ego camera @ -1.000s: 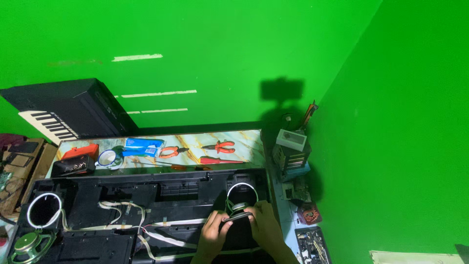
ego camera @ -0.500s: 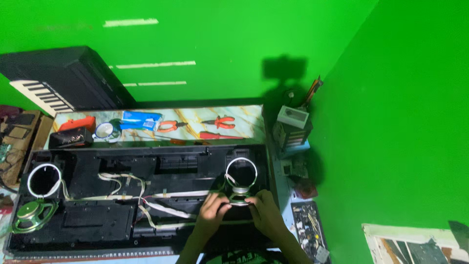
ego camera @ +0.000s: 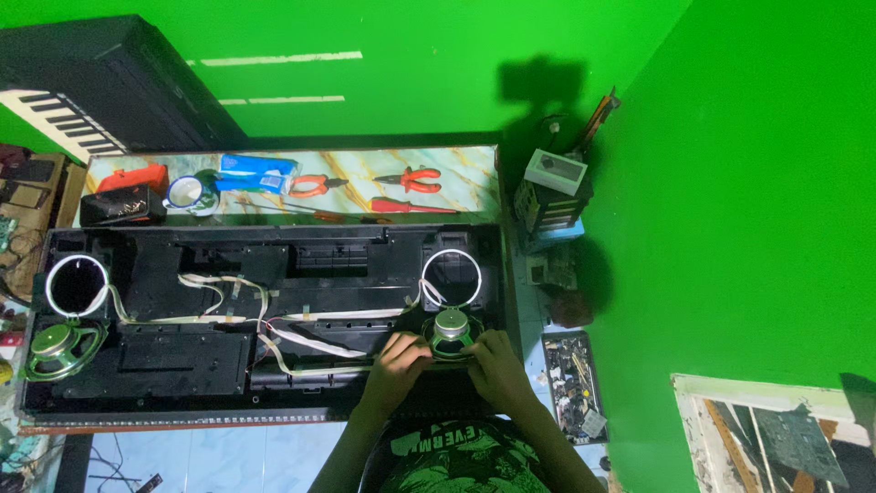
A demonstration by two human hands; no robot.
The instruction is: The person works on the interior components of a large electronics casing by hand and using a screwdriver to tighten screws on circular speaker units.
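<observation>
Holding: round green speaker (ego camera: 452, 332), gripped by left hand (ego camera: 399, 361) and right hand (ego camera: 493, 363)
Place: right end of open black keyboard case (ego camera: 182, 351), below white ring opening (ego camera: 452, 278)
Nearby: white ribbon cables (ego camera: 310, 342)

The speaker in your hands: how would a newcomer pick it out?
Find the long black keyboard shell across the bench and go to its right end. Just below the white-rimmed round opening, the speaker sits between the left hand and right hand. Its silver magnet faces up, while the other green speaker lies untouched at the far left.
</observation>
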